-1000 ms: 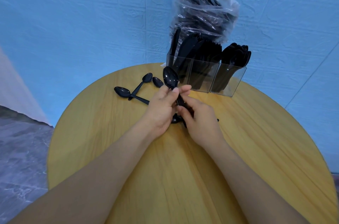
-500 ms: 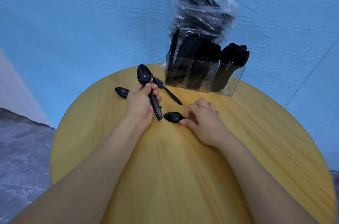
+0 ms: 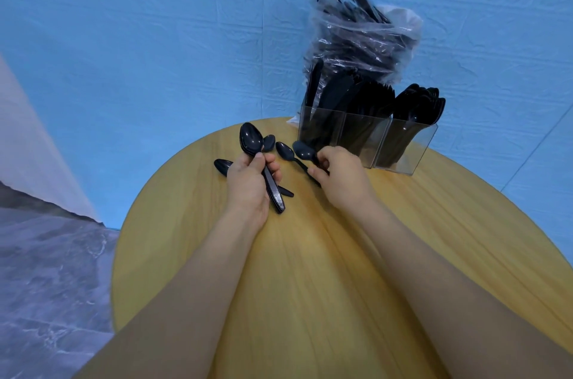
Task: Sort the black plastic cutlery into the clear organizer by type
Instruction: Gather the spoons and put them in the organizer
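The left hand (image 3: 248, 180) grasps a stack of spoons (image 3: 260, 167); the right hand (image 3: 338, 174) pinches one spoon (image 3: 303, 151) just above the counter (image 3: 403, 239); loose spoons (image 3: 284, 151) lie between them; the organizer (image 3: 400, 146) stands far right.

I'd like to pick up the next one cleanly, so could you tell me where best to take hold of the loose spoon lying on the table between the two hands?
Probably by the handle. The loose spoon lies flat, bowl toward the organizer, its thin handle running back toward the right hand. Coming from above, pinch the handle's two long edges at mid-length; the rounded bowl offers less purchase.
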`<state>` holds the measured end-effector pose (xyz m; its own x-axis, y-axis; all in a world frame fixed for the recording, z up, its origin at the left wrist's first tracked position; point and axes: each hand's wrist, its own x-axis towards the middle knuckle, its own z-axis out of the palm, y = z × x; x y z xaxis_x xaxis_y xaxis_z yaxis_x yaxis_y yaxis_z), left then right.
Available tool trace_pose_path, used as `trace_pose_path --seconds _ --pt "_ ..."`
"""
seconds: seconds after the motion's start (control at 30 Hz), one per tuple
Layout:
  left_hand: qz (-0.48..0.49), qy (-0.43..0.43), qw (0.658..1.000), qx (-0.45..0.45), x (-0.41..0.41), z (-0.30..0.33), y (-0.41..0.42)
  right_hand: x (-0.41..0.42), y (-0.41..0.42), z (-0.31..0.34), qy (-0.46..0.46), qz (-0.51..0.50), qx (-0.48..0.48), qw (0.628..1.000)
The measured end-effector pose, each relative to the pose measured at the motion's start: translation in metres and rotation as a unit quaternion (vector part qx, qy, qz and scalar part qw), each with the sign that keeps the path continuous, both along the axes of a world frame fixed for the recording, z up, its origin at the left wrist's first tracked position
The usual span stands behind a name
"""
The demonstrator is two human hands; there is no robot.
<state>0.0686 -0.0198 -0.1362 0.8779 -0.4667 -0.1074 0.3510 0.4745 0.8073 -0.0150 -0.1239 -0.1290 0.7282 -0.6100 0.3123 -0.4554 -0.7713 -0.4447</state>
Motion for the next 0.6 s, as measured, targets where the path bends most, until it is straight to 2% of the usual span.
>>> trace_pose_path --seconds 0.17,0.33,0.43,0.6 --pt "-0.009 -0.015 1.0 0.005 0.002 -0.004 -0.003 0.026 -0.005 -0.006 0.043 -0.031 0.003 0.999" --pt "-0.018 -0.032 0.999 0.019 0.001 -0.008 -0.006 0.024 -0.01 -0.013 0.046 -0.018 0.032 0.998" --pt "-0.03 -0.032 0.999 0.018 0.0 -0.009 -0.009 0.003 -0.008 -0.007 -0.004 -0.01 0.093 0.996" --pt "-0.082 -0.048 0.995 0.011 -0.011 -0.01 -0.014 -0.039 0.01 0.001 -0.153 -0.008 0.148 0.977"
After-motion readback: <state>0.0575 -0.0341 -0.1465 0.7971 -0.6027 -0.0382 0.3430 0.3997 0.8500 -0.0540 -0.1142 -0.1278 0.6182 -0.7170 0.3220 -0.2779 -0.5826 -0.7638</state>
